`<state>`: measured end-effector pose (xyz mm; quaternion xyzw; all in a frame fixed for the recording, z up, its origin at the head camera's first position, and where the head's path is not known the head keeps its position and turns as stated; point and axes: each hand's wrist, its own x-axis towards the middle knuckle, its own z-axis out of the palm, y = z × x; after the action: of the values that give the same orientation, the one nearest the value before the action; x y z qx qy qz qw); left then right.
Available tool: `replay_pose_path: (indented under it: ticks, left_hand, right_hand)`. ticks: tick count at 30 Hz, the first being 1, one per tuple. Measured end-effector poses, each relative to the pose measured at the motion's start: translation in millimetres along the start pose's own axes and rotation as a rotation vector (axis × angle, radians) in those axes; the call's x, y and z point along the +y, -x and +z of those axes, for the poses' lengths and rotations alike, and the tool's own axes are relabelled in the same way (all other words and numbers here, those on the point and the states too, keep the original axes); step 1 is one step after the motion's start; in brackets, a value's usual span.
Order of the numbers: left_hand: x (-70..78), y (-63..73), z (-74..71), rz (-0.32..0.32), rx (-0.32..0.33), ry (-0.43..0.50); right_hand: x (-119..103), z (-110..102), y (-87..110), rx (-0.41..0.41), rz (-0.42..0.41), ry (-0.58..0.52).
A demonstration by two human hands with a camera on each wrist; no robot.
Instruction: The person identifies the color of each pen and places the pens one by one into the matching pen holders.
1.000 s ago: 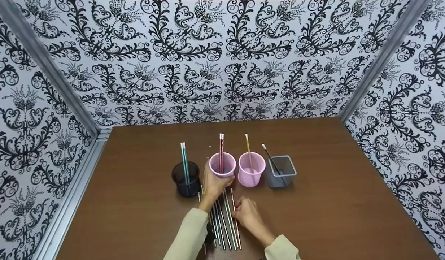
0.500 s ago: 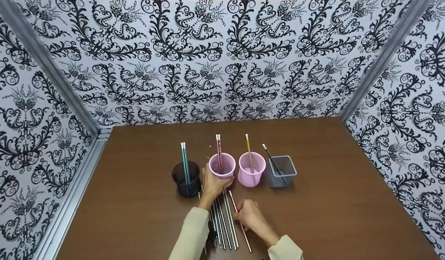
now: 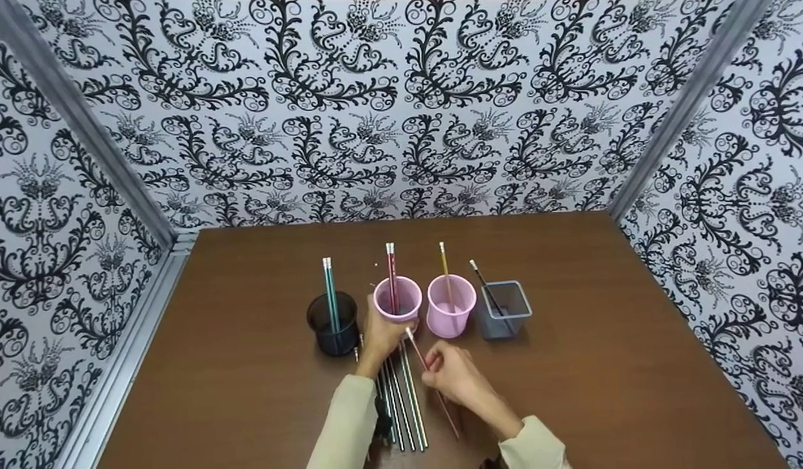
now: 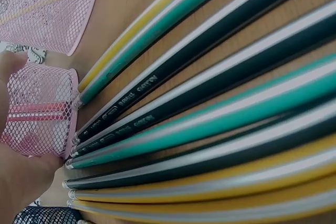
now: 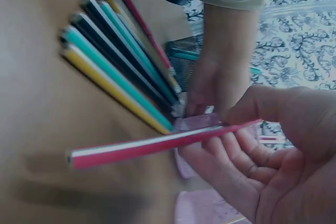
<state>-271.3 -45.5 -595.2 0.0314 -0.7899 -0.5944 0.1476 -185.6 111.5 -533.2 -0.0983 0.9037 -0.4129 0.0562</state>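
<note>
Worktop (image 3: 245,391), brown, one. Hands, two, apart: left hand (image 3: 380,337) clasps a pink mesh cup (image 3: 410,301); right hand (image 3: 454,374) pinches a red pencil (image 5: 142,147). Cup: upright, ahead and left of the right hand, holds two red pencils (image 3: 393,277). Pinched pencil: raised, slanting, right of the loose pencils (image 4: 215,127), long axis forward-left, pale end towards the cup.

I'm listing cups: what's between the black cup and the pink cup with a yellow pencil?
The head view shows another pink cup with red pencils, held by the left hand.
</note>
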Motion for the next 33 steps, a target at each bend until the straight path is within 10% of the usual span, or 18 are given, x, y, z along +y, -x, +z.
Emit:
replay_pose_path:
  ticks: [15,22,33]
  left_hand:
    - [-0.4,-3.9,1.8,0.023,-0.042,0.109]
    - [-1.1,-3.8,4.4,0.006,-0.048,0.039]
    - [0.3,0.2,-1.3,-0.019,-0.051,0.044]
  right_hand:
    - [-53.0,-50.4,-74.7,0.195,-0.241,-0.266]
    - [-66.2,-68.8,-111.5,0.203,-0.152,-0.266]
    - [-66.3,-40.6,-136.0,0.352,-0.086,-0.410]
